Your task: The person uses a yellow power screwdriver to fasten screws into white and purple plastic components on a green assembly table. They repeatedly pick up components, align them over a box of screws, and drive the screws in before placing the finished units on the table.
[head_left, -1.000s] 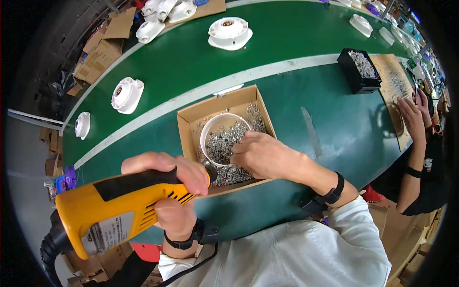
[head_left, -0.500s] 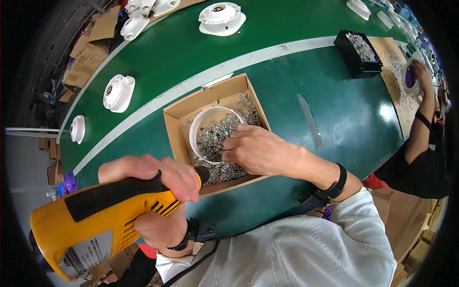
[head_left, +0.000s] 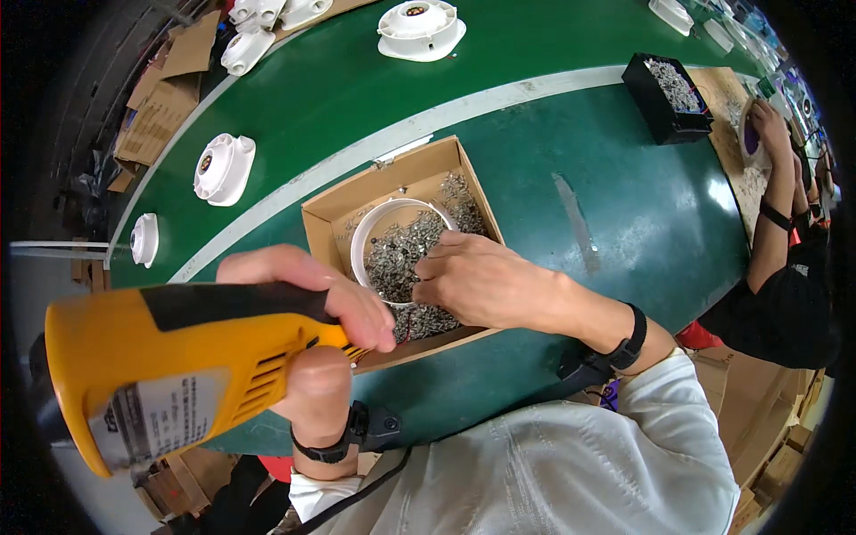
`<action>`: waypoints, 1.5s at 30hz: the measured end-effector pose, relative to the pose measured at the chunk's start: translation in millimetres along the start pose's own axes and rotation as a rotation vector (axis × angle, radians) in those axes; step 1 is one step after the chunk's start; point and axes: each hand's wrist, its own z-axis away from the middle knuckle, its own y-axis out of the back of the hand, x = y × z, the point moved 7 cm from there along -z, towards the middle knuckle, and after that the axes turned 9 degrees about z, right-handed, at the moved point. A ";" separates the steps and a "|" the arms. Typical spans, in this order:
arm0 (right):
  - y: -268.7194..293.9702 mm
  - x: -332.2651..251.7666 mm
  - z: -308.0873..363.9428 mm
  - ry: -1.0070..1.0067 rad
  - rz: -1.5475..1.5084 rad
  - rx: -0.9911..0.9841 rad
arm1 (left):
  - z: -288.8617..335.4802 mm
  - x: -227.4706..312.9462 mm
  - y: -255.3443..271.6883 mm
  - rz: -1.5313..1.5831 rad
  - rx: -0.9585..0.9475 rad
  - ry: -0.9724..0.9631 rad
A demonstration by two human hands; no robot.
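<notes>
My left hand (head_left: 325, 308) is closed around a yellow and black power screwdriver (head_left: 192, 357), whose front end is hidden behind my fingers near the left side of an open cardboard box (head_left: 343, 201). Inside that box, small metal screws (head_left: 464, 201) lie in a heap. A thin white plastic ring (head_left: 358, 254) rests among them, with screws showing through its middle. My right hand (head_left: 477, 278) has its fingers closed at the ring's right rim. My hand covers that part of the ring, and the fingertips are partly hidden.
White round housings (head_left: 225, 169) sit spaced along the green conveyor (head_left: 312, 98) beyond a pale rail. A black bin (head_left: 669, 102) of screws stands at the right, beside a wooden board (head_left: 727, 134). There a co-worker's hand (head_left: 771, 129) holds a white ring-shaped part.
My left hand and the power screwdriver have swung up and forward, toward the box. My right hand stays at the ring. Housings on the conveyor have shifted slightly; the co-worker's hand has moved.
</notes>
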 end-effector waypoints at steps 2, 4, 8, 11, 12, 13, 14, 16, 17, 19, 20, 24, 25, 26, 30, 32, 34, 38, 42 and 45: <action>1.2 0.6 -0.4 0.000 -0.013 -0.004 | -1.5 -1.4 -5.8 0.012 -0.007 -0.013; 2.9 -0.1 -0.9 0.001 -0.018 0.010 | -0.6 -1.0 -5.4 0.036 0.006 -0.013; 1.7 0.8 -0.2 -0.005 -0.005 0.002 | -3.2 -0.9 0.0 0.019 0.028 -0.002; 2.0 1.4 -0.2 0.005 -0.005 0.016 | -9.0 -2.2 1.7 -0.046 -0.011 -0.053; 3.1 1.1 -0.5 0.005 -0.015 0.016 | -10.4 -1.4 1.3 -0.079 -0.039 -0.076; 4.3 0.8 -0.8 0.005 -0.024 0.015 | -11.4 -0.1 1.4 -0.058 -0.043 -0.077; 5.0 1.3 -1.1 0.003 -0.031 0.015 | -12.1 0.1 1.6 -0.058 -0.041 -0.078; 6.0 1.8 -1.6 -0.007 -0.045 0.006 | -12.9 1.2 1.9 -0.059 -0.037 -0.080; 6.6 1.6 -1.6 -0.012 -0.053 0.001 | -12.9 2.5 0.7 -0.087 -0.032 -0.087; 6.3 2.2 -0.9 -0.010 -0.058 0.017 | -12.4 5.5 -2.6 -0.142 -0.021 -0.100; 7.3 2.9 -0.5 -0.008 -0.057 0.028 | -12.1 8.8 -1.1 -0.087 0.011 -0.109; 6.7 1.9 0.7 -0.008 -0.051 -0.013 | -13.0 30.1 5.5 -0.018 0.083 -0.153; 9.7 1.8 0.8 -0.011 -0.041 0.013 | -14.0 32.3 4.6 -0.007 0.070 -0.148; 13.0 1.7 0.2 -0.011 -0.032 0.039 | -15.2 34.3 4.0 0.000 0.060 -0.144; 9.4 1.9 -0.9 -0.015 -0.020 -0.021 | -7.7 26.5 -0.2 -0.008 0.056 -0.059; 10.4 1.1 -2.9 -0.015 0.001 -0.064 | -5.6 22.2 -3.0 0.035 0.047 -0.028; 7.3 2.3 0.1 -0.028 -0.033 -0.040 | -7.0 17.2 -6.6 0.026 0.072 0.008; 6.6 4.0 1.2 -0.027 -0.045 -0.011 | -7.8 10.0 -9.1 -0.004 0.075 0.017; 6.0 3.8 1.3 -0.019 -0.019 -0.034 | -8.7 6.9 -12.9 -0.011 0.061 0.005; 2.7 4.4 1.2 -0.018 0.000 -0.045 | -8.5 2.9 -14.4 -0.005 0.054 0.015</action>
